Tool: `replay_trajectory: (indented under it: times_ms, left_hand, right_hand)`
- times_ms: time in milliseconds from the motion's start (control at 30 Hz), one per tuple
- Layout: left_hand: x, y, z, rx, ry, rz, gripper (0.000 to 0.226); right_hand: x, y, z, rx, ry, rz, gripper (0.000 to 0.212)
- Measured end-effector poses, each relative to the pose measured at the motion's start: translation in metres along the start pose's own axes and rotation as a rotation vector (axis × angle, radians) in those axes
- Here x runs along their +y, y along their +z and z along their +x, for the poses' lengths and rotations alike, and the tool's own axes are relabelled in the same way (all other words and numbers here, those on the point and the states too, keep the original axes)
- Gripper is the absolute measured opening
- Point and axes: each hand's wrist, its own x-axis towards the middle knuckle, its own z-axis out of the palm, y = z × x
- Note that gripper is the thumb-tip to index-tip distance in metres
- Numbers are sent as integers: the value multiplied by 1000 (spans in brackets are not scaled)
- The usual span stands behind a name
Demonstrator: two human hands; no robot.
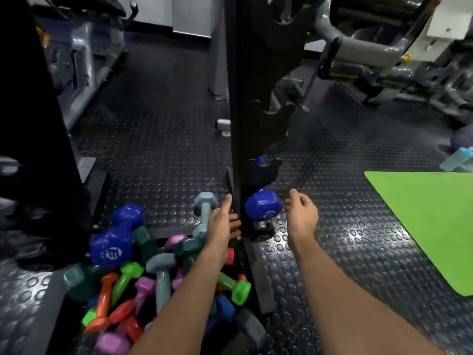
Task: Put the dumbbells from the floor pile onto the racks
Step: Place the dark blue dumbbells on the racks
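Beside rack (236, 149), both hands (303, 213) seemingly release blue dumbbell (263, 204).

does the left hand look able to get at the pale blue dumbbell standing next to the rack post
Probably yes. The left hand is open right beside the pale blue dumbbell, just to its right, and nothing lies between them. The rack post stands on the hand's other side, so it should not block the reach.

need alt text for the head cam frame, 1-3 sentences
Two bare hands flank a black rack post, the left hand on its left side, the right hand open beside a blue dumbbell on the lowest cradle. A pile of coloured dumbbells lies on the studded floor at lower left; a green mat lies at right.
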Motion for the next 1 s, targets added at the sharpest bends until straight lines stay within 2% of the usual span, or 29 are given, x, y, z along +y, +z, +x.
replay_trajectory:
  times_ms: [100, 233, 333, 433, 533, 700, 767, 867, 1000]
  left_hand:
    - [10, -27, -4, 0, 61, 89, 40]
    - [24, -70, -10, 81, 114, 172, 40]
    - [34, -99, -14, 152, 168, 246, 50]
    - [48, -131, -22, 216, 189, 310, 40]
    - [60, -158, -26, 316, 277, 452, 31]
    - [69, -193, -37, 475, 410, 755, 32]
    - [68, -205, -38, 549, 450, 972, 43]
    - [66, -218, -30, 606, 332, 1256, 73]
    - [61, -228, -14, 523, 201, 1271, 93]
  right_hand:
    - [16, 5, -26, 94, 56, -40, 25]
    - [33, 15, -71, 252, 191, -297, 30]
    - [51, 34, -109, 62, 173, -460, 36]
    - [60, 68, -136, -194, 27, -539, 35]
    - [51, 109, -149, -381, -88, -520, 27]
    - [40, 179, -153, -574, -127, -461, 25]
    - [39, 207, -148, -632, -129, -434, 23]
    - [40, 246, -140, -726, -84, -424, 23]
    - [46, 293, -130, -849, -34, -432, 25]
